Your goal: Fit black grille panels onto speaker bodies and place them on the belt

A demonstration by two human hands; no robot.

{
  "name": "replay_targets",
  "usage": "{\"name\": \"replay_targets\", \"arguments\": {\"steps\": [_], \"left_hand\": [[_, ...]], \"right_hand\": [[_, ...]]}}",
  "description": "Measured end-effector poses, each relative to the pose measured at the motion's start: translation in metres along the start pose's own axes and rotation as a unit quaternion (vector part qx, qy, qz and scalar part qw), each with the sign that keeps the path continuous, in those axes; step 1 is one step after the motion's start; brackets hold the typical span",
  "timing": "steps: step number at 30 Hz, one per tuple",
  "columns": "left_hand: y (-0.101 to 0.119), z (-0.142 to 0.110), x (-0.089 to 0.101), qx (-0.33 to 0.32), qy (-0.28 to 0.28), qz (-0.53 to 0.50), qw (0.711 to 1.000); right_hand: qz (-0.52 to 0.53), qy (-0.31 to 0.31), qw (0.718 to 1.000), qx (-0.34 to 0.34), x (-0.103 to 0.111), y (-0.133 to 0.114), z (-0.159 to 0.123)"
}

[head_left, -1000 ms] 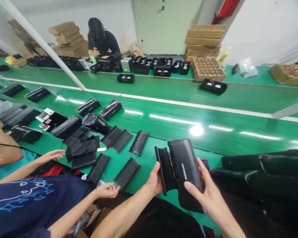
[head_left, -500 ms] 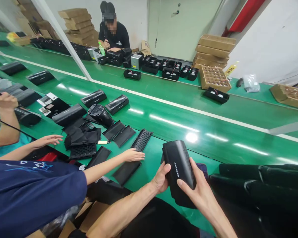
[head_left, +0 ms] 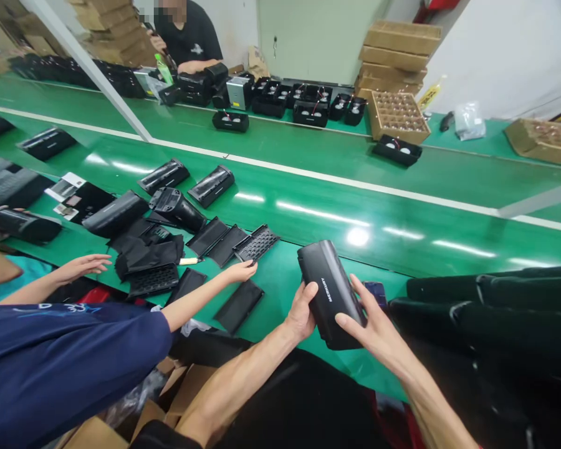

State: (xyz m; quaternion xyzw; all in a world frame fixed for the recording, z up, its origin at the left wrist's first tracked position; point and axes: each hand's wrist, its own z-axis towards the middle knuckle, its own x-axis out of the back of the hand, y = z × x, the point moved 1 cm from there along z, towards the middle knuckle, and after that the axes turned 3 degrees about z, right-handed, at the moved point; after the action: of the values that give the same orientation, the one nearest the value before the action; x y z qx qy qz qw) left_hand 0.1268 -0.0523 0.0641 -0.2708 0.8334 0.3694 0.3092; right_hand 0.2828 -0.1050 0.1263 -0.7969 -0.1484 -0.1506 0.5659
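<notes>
Between my hands, above the green table [head_left: 280,312], is a black speaker housing [head_left: 331,296] with rounded edges and white MERKURY lettering on its face. It tilts, its top leaning left. My left hand [head_left: 303,312] grips the left side, thumb on the front face and the other fingers hidden behind. My right hand [head_left: 367,318] holds the right side, with its thumb across the lower front and fingers along the edge. Just past my right fingers lies a dark, flat, phone-like object [head_left: 375,293], partly covered.
To my left, a co-worker's hand [head_left: 240,272] touches a perforated black panel [head_left: 257,243]. Black panels [head_left: 239,307] and housings [head_left: 211,186] lie around it. A green conveyor [head_left: 308,215] runs across. Dark rolled material [head_left: 486,299] stands at right. Another person [head_left: 191,31] sits opposite.
My view has tipped downward, and the housing in my hands has turned slightly, its top further left. The co-worker's hand has moved onto the perforated panel, which has shifted a little.
</notes>
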Motion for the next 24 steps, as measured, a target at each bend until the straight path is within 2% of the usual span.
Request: {"name": "replay_targets", "arguments": {"steps": [3, 5, 8, 10, 12, 13, 14, 15, 17, 19, 21, 24], "left_hand": [[0.003, 0.002, -0.007, -0.031, 0.051, -0.013, 0.998], [0.001, 0.003, -0.011, -0.044, 0.058, -0.008, 0.997], [-0.001, 0.0, -0.008, -0.045, 0.038, 0.024, 0.998], [0.007, -0.003, 0.005, -0.011, 0.011, 0.059, 0.998], [0.029, -0.007, 0.021, 0.015, -0.014, 0.113, 0.993], [0.044, -0.008, 0.029, -0.009, -0.016, 0.15, 0.989], [0.06, -0.01, 0.035, -0.027, -0.046, 0.201, 0.978], [0.074, -0.011, 0.039, -0.035, -0.089, 0.267, 0.959], [0.096, -0.015, 0.043, 0.01, -0.189, 0.408, 0.893], [0.105, -0.021, 0.042, 0.05, -0.246, 0.492, 0.833], [0.105, -0.027, 0.039, 0.05, -0.247, 0.525, 0.813], [0.095, -0.033, 0.039, 0.026, -0.209, 0.536, 0.818]], "right_hand": [[0.055, 0.139, 0.989, 0.01, -0.026, 0.012, -0.019], [0.084, 0.218, 0.972, 0.012, -0.046, 0.018, -0.025], [0.14, 0.258, 0.956, 0.013, -0.054, 0.023, -0.028], [0.172, 0.228, 0.958, 0.004, -0.04, 0.026, -0.034], [0.18, 0.184, 0.966, -0.021, -0.02, 0.032, -0.049], [0.177, 0.151, 0.972, -0.035, -0.01, 0.035, -0.058], [0.169, 0.117, 0.977, -0.048, -0.002, 0.038, -0.067], [0.16, 0.086, 0.982, -0.059, 0.003, 0.041, -0.077], [0.146, 0.041, 0.986, -0.075, 0.008, 0.046, -0.09], [0.142, 0.028, 0.986, -0.088, 0.006, 0.048, -0.098], [0.152, 0.015, 0.983, -0.098, 0.003, 0.049, -0.099], [0.185, -0.008, 0.976, -0.117, 0.004, 0.05, -0.096]]}}
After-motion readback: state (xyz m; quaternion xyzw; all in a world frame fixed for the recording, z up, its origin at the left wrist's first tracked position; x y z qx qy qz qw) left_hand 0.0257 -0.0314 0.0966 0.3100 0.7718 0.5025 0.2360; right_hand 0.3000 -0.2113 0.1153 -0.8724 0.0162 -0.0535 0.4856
